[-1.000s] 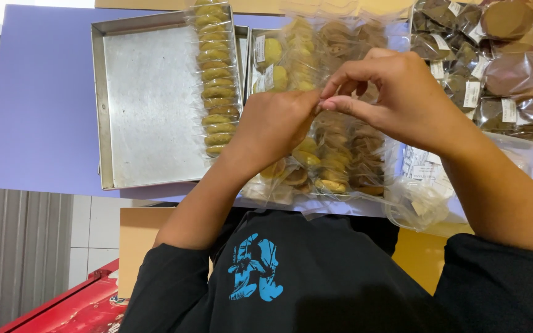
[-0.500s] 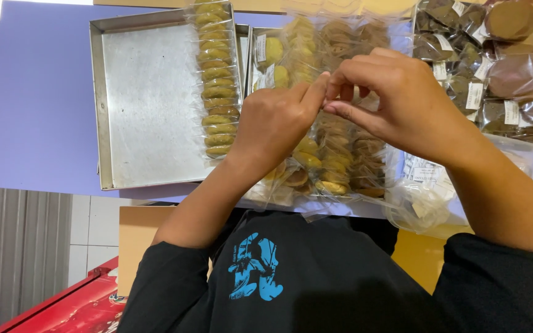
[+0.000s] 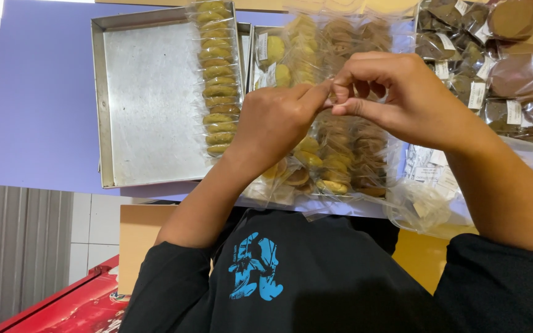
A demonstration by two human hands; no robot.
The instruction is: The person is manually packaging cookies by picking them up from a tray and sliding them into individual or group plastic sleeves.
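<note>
Both hands have inched together right of the metal tray (image 3: 149, 105): left hand (image 3: 276, 120) and right hand (image 3: 396, 98) pinch something unseen over the cookie bag (image 3: 340, 154).

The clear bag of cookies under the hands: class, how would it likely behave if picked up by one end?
The clear bag of cookies would probably sag, since its film looks thin and crinkly. The stacked rows may shift or crack. It likely feels slippery.
</note>
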